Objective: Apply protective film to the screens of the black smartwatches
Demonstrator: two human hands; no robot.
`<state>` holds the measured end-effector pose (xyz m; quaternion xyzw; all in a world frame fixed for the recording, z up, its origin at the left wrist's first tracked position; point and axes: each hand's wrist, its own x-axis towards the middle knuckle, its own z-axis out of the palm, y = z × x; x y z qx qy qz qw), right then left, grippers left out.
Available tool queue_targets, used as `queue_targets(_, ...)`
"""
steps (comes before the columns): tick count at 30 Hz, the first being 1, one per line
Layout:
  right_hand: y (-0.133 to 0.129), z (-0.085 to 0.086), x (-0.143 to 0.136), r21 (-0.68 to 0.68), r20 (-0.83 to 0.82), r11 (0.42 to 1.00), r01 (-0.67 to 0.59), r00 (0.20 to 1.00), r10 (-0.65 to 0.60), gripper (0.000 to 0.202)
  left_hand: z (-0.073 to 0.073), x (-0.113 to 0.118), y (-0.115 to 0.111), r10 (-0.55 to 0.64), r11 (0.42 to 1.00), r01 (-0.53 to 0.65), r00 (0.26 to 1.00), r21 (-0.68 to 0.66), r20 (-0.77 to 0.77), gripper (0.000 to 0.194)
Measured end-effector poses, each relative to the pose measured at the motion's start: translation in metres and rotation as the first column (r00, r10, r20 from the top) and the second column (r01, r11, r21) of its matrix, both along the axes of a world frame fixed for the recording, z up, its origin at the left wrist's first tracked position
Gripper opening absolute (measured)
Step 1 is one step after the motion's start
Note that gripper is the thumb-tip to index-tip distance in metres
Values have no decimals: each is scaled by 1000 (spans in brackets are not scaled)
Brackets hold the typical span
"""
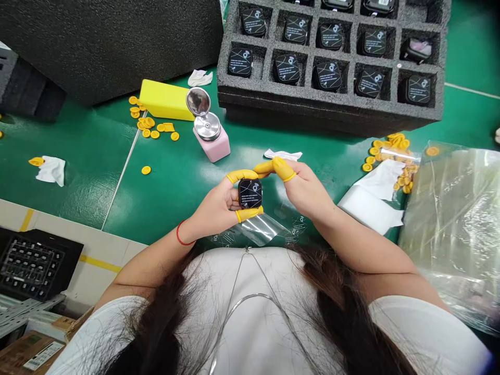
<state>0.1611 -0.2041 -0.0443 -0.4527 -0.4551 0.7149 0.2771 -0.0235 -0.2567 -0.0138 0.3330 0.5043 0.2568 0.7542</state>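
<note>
Black-cased device sits mid-view, held by the left hand in yellow finger cots; the right hand bunches its fingertips toward one o'clock, any grip unclear. Slipping cots could drop it; a nudge could tip the pink pump bottle at eleven.

The one view looks from the person's head, facing forward and steeply down — white shirt nearest along the bottom edge, left hand and right hand close at mid-frame over the green desk, foam tray farther off, cut by the top edge.
</note>
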Motion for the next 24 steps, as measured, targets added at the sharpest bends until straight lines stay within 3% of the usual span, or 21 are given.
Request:
queue_targets(5,-1,1,-4,-110,-91,988,-104,991,94,56,-2,-1,0,2,999,-2,1000,-38,-8,61)
queue_targets(11,-11,2,-10,-282,-147,949,-138,984,99,44,-5,0,-4,-24,1000,24,1000,-16,2,61)
queue_targets(14,-2,6,-7,-241,-180,955,-172,975,130,37,-6,1,-5,-4,999,3,1000,-47,-16,72)
queue_targets(17,42,11,2,92,-22,995,-27,999,29,23,-6,-1,-2,36,998,-40,996,-43,-79,86)
queue_targets(19,90,12,12,390,138,909,150,966,-219,15,-4,-2,1,43,999,-44,994,-13,-98,89)
queue_targets(21,145,9,25,588,305,780,212,835,-457,11,-1,-3,2,15,1000,-15,995,2,-103,85)
queue_targets(24,219,-4,59,675,570,729,112,549,-612,19,4,-3,3,-13,1000,15,990,9,-144,78)
